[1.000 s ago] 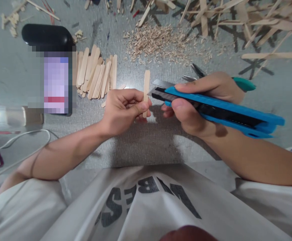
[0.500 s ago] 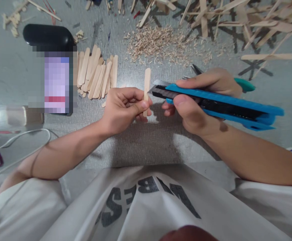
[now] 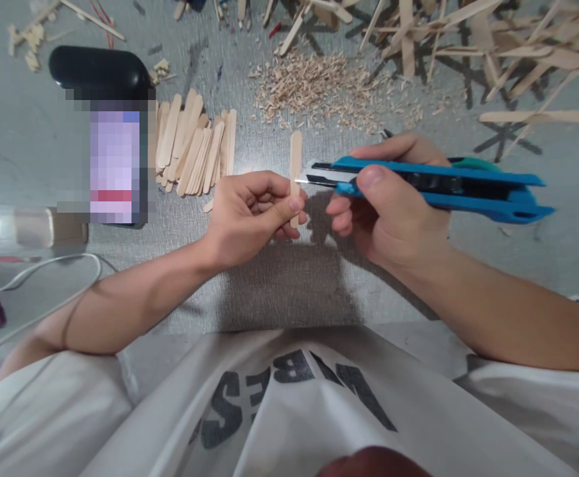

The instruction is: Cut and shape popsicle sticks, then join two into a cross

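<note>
Between the thumb and fingers of my left hand (image 3: pixel 257 215) stands a short wooden craft stick (image 3: pixel 296 156), its rounded end pointing away from me. My right hand (image 3: pixel 393 205) is closed around a blue and black box cutter (image 3: pixel 473 189). The cutter's blade points left, and its tip is at the stick's right side, just above my left thumb; whether it cuts into the wood I cannot tell. Part of a green-handled tool (image 3: pixel 475 163) shows behind the right hand, mostly hidden.
Several craft sticks (image 3: pixel 195 149) lie in a bunch left of centre, beside a phone with a blurred screen (image 3: pixel 114 159) and a black case (image 3: pixel 99 68). Wood shavings (image 3: pixel 314 86) are heaped at the back. A tangle of sticks (image 3: pixel 488 46) fills the back right. A white cable (image 3: pixel 91 265) curves at left.
The box cutter has turned to lie more level, with its rear end swung away from me. My right hand has rolled with it. The left hand and stick have shifted slightly right.
</note>
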A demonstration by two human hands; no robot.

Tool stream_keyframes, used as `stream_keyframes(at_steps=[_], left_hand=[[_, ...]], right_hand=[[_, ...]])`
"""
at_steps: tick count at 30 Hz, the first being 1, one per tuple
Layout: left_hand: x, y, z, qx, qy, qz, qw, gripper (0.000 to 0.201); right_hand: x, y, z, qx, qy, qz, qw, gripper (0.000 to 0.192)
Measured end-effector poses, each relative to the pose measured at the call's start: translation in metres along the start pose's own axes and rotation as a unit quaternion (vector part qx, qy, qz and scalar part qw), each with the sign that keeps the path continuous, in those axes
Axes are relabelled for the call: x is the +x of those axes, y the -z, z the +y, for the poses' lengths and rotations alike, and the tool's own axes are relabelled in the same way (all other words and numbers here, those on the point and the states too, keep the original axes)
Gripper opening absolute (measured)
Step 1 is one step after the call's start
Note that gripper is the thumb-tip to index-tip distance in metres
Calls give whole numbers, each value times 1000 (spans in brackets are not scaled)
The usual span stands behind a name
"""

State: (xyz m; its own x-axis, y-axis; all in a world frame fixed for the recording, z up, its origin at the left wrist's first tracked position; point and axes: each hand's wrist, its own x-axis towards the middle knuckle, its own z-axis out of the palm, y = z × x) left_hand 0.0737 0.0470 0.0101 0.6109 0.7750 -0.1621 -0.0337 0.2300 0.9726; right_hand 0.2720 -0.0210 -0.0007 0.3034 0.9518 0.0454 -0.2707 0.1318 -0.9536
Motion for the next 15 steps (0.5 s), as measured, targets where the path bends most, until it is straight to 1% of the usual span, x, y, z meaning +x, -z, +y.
stream_keyframes(at_steps=[2,4,7,10,12,15], left_hand=[[0,0,0,4,3,3,1000,58],[0,-1,1,8,7,8,1000,57],[0,-1,1,5,10,12,1000,60],[-1,-1,0,5,7,14,1000,63],[-1,-1,0,11,2,12,1000,65],[-1,0,-1,19,3,9,1000,67]], right_hand=[[3,-2,0,11,-33,8,999,34],[2,-3,-2,11,-44,18,999,35],[-2,-2,-6,-10,-8,31,999,31],[-8,2,-7,-74,34,46,996,27],[-10,5,-7,-104,57,42,992,24],[-12,7,-6,-115,79,21,990,21]])
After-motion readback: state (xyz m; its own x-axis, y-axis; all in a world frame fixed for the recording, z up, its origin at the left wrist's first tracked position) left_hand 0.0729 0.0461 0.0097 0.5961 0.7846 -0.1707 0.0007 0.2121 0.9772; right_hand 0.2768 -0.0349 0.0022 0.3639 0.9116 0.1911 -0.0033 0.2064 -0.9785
